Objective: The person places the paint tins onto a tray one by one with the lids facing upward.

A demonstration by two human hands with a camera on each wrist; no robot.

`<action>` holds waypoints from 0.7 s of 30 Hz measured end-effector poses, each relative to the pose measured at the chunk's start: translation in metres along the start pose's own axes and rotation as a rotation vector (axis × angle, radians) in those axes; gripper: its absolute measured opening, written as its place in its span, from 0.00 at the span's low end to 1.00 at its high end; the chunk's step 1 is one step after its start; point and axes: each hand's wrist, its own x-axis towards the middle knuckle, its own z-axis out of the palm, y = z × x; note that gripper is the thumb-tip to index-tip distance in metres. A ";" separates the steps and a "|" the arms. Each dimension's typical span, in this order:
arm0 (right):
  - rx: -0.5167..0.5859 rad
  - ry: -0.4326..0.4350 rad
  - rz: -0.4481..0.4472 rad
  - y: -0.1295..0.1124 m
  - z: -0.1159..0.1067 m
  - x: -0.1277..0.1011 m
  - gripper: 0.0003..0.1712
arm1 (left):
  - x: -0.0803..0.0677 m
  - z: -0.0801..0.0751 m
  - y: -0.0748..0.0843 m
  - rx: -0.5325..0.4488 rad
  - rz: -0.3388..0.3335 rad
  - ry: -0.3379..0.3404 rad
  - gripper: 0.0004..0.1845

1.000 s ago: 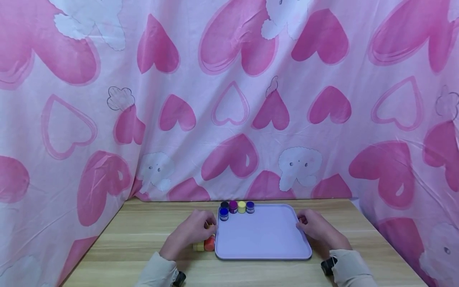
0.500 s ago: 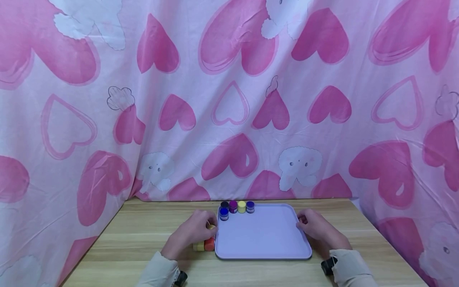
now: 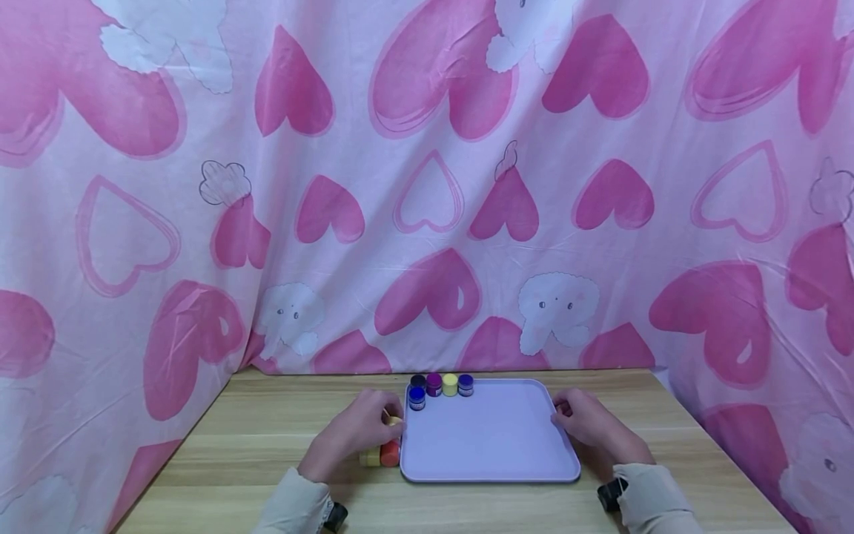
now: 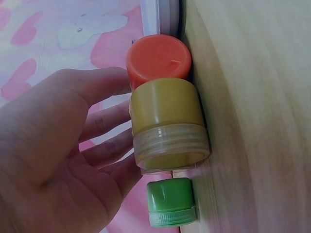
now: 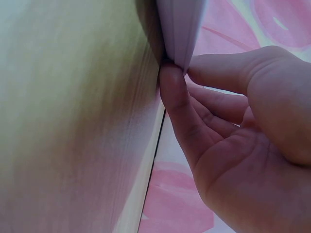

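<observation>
A pale lilac tray point(image 3: 490, 437) lies on the table. My left hand point(image 3: 367, 423) is at its left edge, fingers curled round a small paint jar with a light orange top point(image 3: 394, 421). In the left wrist view that jar is mostly hidden behind a red-orange jar point(image 4: 159, 60) and a mustard-yellow jar point(image 4: 167, 104); a green jar point(image 4: 171, 196) stands close by. On the right, my right hand point(image 3: 587, 423) pinches the tray's edge point(image 5: 181, 34) between thumb and finger, as the right wrist view shows.
Several paint jars stand in the tray's far left corner: black point(image 3: 417, 380), purple point(image 3: 434, 385), yellow point(image 3: 450, 385) and blue ones point(image 3: 416, 399). A pink heart-patterned cloth point(image 3: 427, 222) hangs behind and beside the wooden table point(image 3: 267, 415).
The left fingers have shifted slightly, and the light orange top shows more between them than a second ago. The right hand, tray and other jars have stayed put.
</observation>
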 end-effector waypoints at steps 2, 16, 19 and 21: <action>-0.002 0.000 0.001 0.001 0.000 0.001 0.16 | 0.000 -0.001 0.000 -0.002 -0.010 -0.004 0.03; -0.003 -0.004 -0.006 0.001 -0.001 0.000 0.17 | 0.002 -0.005 0.004 -0.062 -0.051 0.005 0.10; -0.002 -0.003 -0.005 0.002 0.000 0.001 0.17 | 0.003 -0.005 0.005 -0.055 -0.051 0.019 0.13; -0.002 -0.002 -0.003 0.002 0.000 0.001 0.17 | 0.004 -0.005 0.006 -0.058 -0.048 0.034 0.13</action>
